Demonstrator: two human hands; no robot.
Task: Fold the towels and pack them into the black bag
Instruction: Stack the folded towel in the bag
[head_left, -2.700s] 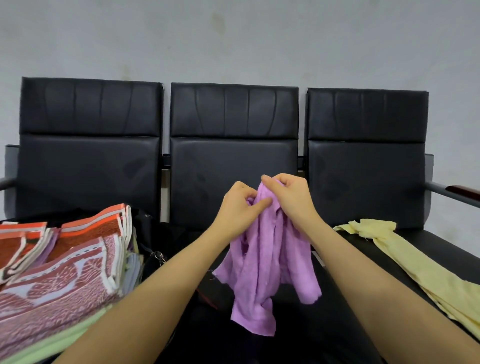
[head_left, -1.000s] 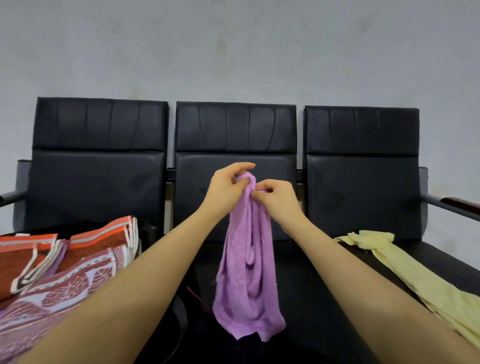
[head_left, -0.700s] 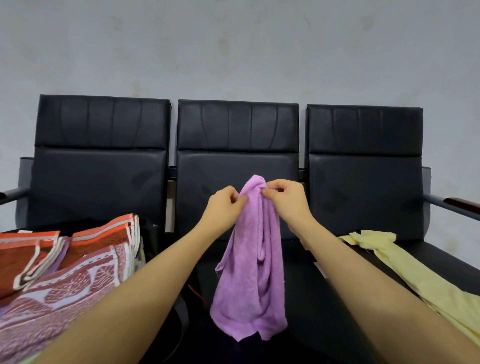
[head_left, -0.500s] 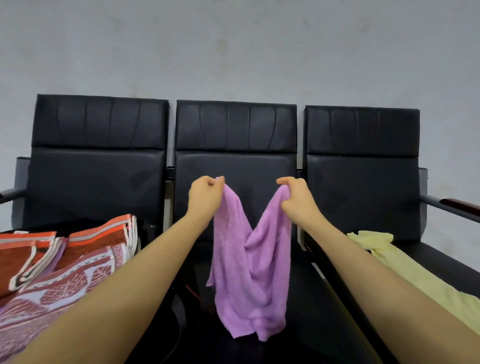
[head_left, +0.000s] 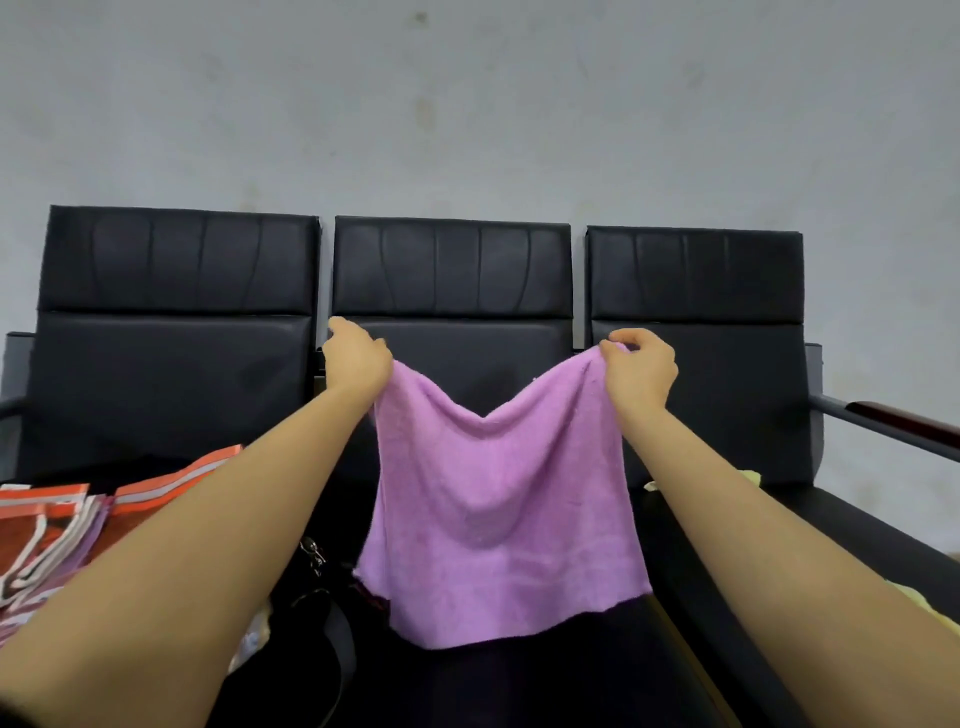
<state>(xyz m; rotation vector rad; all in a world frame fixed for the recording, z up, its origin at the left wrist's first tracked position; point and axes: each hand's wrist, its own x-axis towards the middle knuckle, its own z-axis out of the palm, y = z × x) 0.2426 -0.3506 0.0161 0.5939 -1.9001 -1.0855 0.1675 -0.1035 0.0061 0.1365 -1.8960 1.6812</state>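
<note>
A purple towel (head_left: 498, 519) hangs spread out in the air in front of the middle seat. My left hand (head_left: 356, 358) pinches its upper left corner and my right hand (head_left: 639, 364) pinches its upper right corner; the top edge sags between them. Folded orange and red patterned towels (head_left: 57, 525) are stacked at the left. Below my left forearm lies the black bag (head_left: 317, 618) with a strap and a metal clip, mostly hidden by the arm.
A row of three black padded seats (head_left: 452, 270) stands against a grey wall. A yellow towel (head_left: 924, 603) lies on the right seat, mostly hidden by my right arm. A metal armrest (head_left: 883, 421) sticks out at the right.
My hands have moved apart, each keeping a corner. The purple towel has gone from a bunched hanging bundle to a flat spread sheet.
</note>
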